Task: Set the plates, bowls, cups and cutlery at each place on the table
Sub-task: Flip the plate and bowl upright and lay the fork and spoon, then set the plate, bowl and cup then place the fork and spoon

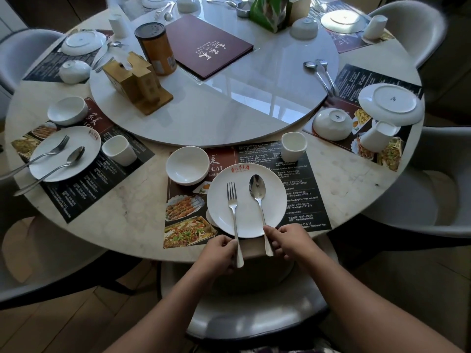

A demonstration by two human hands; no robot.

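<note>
At the near place a white plate lies on a printed placemat. A fork and a spoon rest across the plate with their handles over the near rim. My left hand pinches the fork's handle end. My right hand pinches the spoon's handle end. An upright white bowl stands behind the plate to the left, and a white cup to the right.
The left place has a plate with fork and spoon, a bowl and a cup. At the right, a plate, a bowl and a cup sit upside down, with cutlery on the turntable. Chairs ring the table.
</note>
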